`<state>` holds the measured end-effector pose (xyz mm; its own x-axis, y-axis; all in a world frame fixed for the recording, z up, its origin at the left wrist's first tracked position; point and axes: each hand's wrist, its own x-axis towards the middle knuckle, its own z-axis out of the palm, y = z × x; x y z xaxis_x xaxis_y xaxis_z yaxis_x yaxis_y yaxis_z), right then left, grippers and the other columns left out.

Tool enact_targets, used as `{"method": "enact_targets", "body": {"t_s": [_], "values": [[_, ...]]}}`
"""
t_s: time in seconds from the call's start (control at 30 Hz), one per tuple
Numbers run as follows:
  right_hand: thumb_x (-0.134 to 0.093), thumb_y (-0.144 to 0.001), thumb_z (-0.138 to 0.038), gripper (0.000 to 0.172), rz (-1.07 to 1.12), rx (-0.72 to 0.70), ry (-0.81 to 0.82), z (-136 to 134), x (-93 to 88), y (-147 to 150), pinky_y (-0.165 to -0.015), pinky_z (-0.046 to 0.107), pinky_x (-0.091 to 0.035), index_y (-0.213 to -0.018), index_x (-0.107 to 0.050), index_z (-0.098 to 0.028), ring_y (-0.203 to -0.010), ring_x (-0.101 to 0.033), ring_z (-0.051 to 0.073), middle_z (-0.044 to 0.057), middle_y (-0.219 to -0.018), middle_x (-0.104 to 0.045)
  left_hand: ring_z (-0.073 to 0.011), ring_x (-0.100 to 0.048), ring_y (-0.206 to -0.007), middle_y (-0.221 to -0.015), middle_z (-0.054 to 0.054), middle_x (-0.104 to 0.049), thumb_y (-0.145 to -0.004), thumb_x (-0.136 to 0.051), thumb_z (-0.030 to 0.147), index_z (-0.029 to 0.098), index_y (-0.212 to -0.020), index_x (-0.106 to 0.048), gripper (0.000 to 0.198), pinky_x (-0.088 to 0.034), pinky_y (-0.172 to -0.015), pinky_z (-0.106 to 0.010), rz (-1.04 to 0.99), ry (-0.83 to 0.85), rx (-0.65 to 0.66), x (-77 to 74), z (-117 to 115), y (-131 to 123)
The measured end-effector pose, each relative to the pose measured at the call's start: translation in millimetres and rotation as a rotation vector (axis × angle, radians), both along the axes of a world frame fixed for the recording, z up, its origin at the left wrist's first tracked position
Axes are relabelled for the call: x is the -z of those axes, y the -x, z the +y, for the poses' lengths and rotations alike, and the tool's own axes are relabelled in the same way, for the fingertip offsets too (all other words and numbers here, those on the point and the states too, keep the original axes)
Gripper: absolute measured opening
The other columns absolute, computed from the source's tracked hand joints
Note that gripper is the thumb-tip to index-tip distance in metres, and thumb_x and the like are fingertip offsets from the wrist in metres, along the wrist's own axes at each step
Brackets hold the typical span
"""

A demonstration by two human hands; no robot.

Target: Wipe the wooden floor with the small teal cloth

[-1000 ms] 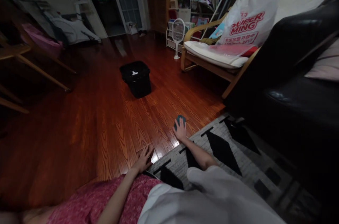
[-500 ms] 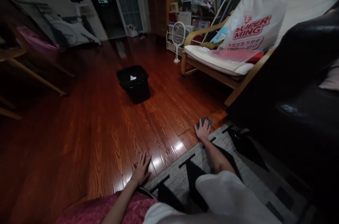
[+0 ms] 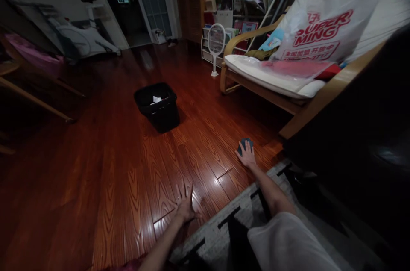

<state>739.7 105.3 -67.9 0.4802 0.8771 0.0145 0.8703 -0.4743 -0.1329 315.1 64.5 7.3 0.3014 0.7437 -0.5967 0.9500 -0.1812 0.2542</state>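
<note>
We are holding our left hand (image 3: 184, 210) palm down just beside the rug (image 3: 245, 203), its fingers (image 3: 188, 197) fanning wide, our left forearm (image 3: 164, 241) slanting forward. We are stretching our right forearm (image 3: 271, 191) across the rug's edge and spreading our right hand (image 3: 247, 157) palm down beyond it, farther forward than the left.

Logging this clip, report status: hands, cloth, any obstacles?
Right hand spread over blue-green cloth on floor. Left hand open, empty. Black bin ahead, apart from both hands.

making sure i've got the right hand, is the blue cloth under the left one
No, the blue cloth is under the right hand, while the left hand is spread over the wooden floor.
</note>
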Motion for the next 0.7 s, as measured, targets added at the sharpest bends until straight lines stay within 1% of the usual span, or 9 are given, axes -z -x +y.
{"method": "enact_targets", "body": {"t_s": [0.1,0.23,0.3,0.37,0.43,0.5,0.57,0.63,0.7], "values": [[-0.025,-0.100,-0.056,0.072,0.044,0.057,0.018,29,-11.8,-4,-0.122,0.049,-0.008,-0.160,-0.019,-0.017,-0.154,-0.003,0.028,0.015,-0.169,-0.004,-0.0484,0.039,-0.137,-0.165,-0.014,0.022,-0.037,-0.094,0.052,0.030,-0.159,0.005,0.159,0.011,-0.100,-0.083,-0.007,0.055,-0.034,7.6,4,-4],[-0.025,-0.101,-0.054,0.074,0.079,0.094,0.002,72,-25.9,0,-0.120,0.054,-0.009,-0.159,-0.020,-0.008,-0.153,-0.003,0.032,0.023,-0.167,-0.005,-0.0525,0.030,-0.140,-0.165,-0.015,0.019,-0.031,-0.095,0.058,0.029,-0.159,0.002,0.163,0.003,-0.104,-0.082,-0.009,0.070,-0.025,11.4,6,-3],[-0.026,-0.102,-0.053,0.074,0.078,0.073,-0.005,96,-28.3,12,-0.119,0.055,-0.007,-0.159,-0.018,-0.007,-0.153,-0.003,0.033,0.025,-0.166,-0.006,-0.0544,0.026,-0.141,-0.165,-0.017,0.018,-0.031,-0.095,0.058,0.028,-0.160,0.001,0.163,-0.001,-0.104,-0.083,0.016,0.031,-0.021,9.1,6,-4],[-0.031,-0.101,-0.054,0.074,0.077,0.020,-0.008,121,-27.6,39,-0.120,0.055,-0.006,-0.159,-0.020,-0.010,-0.153,-0.004,0.033,0.023,-0.167,-0.008,-0.0549,0.025,-0.142,-0.165,-0.019,0.016,-0.030,-0.095,0.056,0.027,-0.160,-0.001,0.163,-0.003,-0.104,-0.083,0.055,-0.002,-0.019,5.1,6,-7],[-0.038,-0.098,-0.058,0.075,0.086,-0.094,-0.017,146,-25.6,81,-0.121,0.053,-0.005,-0.159,-0.025,-0.017,-0.154,-0.007,0.031,0.018,-0.167,-0.012,-0.0529,0.027,-0.141,-0.165,-0.018,0.015,-0.030,-0.095,0.056,0.028,-0.159,-0.001,0.162,-0.002,-0.102,-0.084,0.101,-0.017,-0.013,0.7,7,-11],[-0.040,-0.097,-0.059,0.076,0.108,-0.328,-0.055,165,-23.8,131,-0.122,0.054,-0.004,-0.158,-0.028,-0.017,-0.154,-0.009,0.032,0.019,-0.167,-0.014,-0.0500,0.031,-0.141,-0.166,-0.017,0.014,-0.031,-0.093,0.058,0.030,-0.159,-0.001,0.160,0.000,-0.100,-0.086,0.139,-0.022,0.002,-3.2,8,-14],[-0.039,-0.097,-0.060,0.074,0.127,-0.538,-0.085,178,-23.2,176,-0.123,0.051,-0.005,-0.158,-0.030,-0.019,-0.154,-0.009,0.030,0.016,-0.167,-0.015,-0.0488,0.033,-0.140,-0.166,-0.016,0.014,-0.032,-0.092,0.060,0.030,-0.158,-0.001,0.159,0.000,-0.100,-0.086,0.154,-0.030,0.019,-6.6,10,-14],[-0.040,-0.097,-0.060,0.072,0.125,-0.681,-0.098,185,-24.0,200,-0.123,0.048,-0.007,-0.157,-0.031,-0.022,-0.154,-0.009,0.027,0.013,-0.167,-0.016,-0.0501,0.033,-0.140,-0.166,-0.015,0.015,-0.032,-0.092,0.061,0.031,-0.158,-0.001,0.159,-0.001,-0.100,-0.086,0.146,-0.050,0.034,-8.8,11,-13],[-0.041,-0.098,-0.058,0.069,0.116,-0.732,-0.096,186,-25.8,195,-0.124,0.047,-0.008,-0.157,-0.031,-0.025,-0.154,-0.011,0.024,0.011,-0.168,-0.017,-0.0522,0.033,-0.139,-0.165,-0.014,0.018,-0.032,-0.091,0.064,0.032,-0.158,0.001,0.159,0.000,-0.099,-0.086,0.127,-0.072,0.045,-9.1,11,-10]]}}
